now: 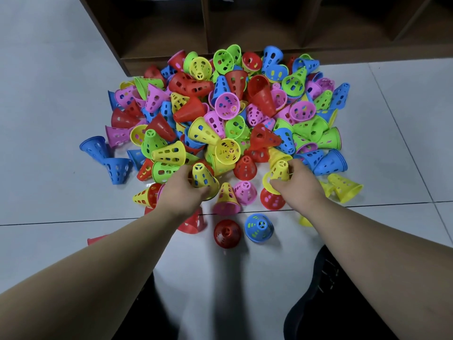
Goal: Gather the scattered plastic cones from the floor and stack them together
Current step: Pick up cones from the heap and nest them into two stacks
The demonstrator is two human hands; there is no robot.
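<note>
A big heap of perforated plastic cones [220,111] in red, yellow, green, blue and pink covers the floor ahead of me. My left hand [182,190] grips a yellow cone [202,176] at the heap's near edge, tip pointing up. My right hand [297,182] holds another yellow cone [278,174], tilted, its wide rim toward me. Between the hands stand a yellow cone on a pink one [226,196], a pink cone [245,192] and a red cone [270,198]. Closer to me sit a red cone [226,233] and a blue cone [259,227].
A dark wooden shelf unit [245,33] stands behind the heap. The floor is pale grey tile [49,94]. Stray blue cones [105,155] lie at the left, yellow ones [343,188] at the right. My dark-clothed knees [331,303] are at the bottom edge.
</note>
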